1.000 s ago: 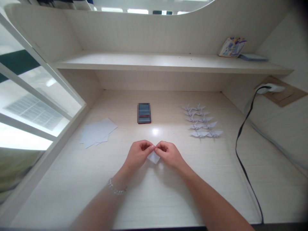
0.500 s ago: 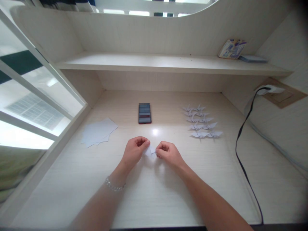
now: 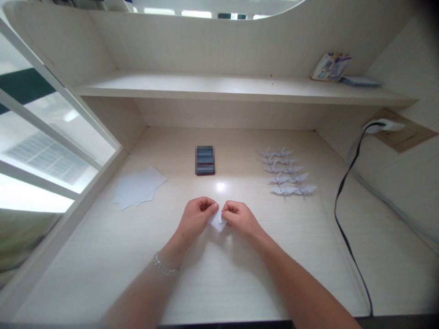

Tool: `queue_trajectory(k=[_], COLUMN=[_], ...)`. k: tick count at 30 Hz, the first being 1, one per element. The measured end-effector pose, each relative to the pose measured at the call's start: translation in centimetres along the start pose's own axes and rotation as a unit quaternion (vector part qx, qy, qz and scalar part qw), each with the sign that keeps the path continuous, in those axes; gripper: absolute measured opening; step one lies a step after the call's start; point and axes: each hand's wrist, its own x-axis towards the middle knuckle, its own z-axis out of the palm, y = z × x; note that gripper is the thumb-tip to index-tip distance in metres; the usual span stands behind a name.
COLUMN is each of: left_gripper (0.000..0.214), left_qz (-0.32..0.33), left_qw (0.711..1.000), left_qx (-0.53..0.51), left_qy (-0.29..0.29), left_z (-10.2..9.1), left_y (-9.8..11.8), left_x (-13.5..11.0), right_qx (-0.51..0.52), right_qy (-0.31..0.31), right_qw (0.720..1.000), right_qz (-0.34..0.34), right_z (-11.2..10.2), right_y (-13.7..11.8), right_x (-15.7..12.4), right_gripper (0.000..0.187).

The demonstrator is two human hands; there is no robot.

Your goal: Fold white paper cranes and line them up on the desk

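A small folded piece of pale paper (image 3: 218, 222) is pinched between both hands just above the desk (image 3: 240, 274), near its middle. My left hand (image 3: 196, 220) has its fingers curled on the paper's left side; a bracelet sits on that wrist. My right hand (image 3: 240, 218) grips the paper's right side with closed fingers. Most of the paper is hidden by the fingertips.
A stack of flat paper sheets (image 3: 139, 187) lies at the left. Several folded paper cranes (image 3: 287, 172) sit in rows at the right. A dark phone (image 3: 205, 160) lies behind the hands. A black cable (image 3: 346, 201) runs down the right from a wall socket. A booklet (image 3: 331, 66) leans on the shelf.
The hands drew a little apart with the paper half a second ago, then came back together on it. The paper now points downward between the fingertips.
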Motion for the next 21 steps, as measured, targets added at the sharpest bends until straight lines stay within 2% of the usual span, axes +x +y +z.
queue_trajectory(k=[5,8,12,15,19,21], left_gripper=[0.025,0.026,0.025,0.024,0.020,0.018], left_qz=[0.015,0.023,0.040,0.046,0.050,0.053], left_qw=[0.993,0.991,0.995,0.998,0.996,0.988], left_qx=[-0.064,-0.075,-0.032,0.002,0.076,0.128], left_qy=[0.095,0.112,0.088,0.052,-0.022,-0.065], left_z=[-2.1,-2.4,-1.2,-0.6,-0.8,-0.8], left_y=[0.4,0.4,-0.1,-0.4,-0.2,0.0], left_x=[0.8,0.9,0.6,0.3,0.1,-0.1], right_qx=[0.014,0.052,0.116,0.118,0.066,0.000], right_qy=[-0.004,0.026,0.026,0.048,0.080,0.054], right_qw=[1.000,0.998,0.993,0.992,0.994,0.998], right_qz=[0.002,0.003,-0.018,-0.026,-0.025,-0.044], right_z=[-0.2,-0.1,0.2,0.1,-0.6,-1.0], right_y=[0.3,0.2,0.0,0.3,0.4,0.0], right_x=[-0.1,0.1,0.5,0.7,0.6,0.3], right_gripper=[0.010,0.010,0.017,0.017,0.016,0.015])
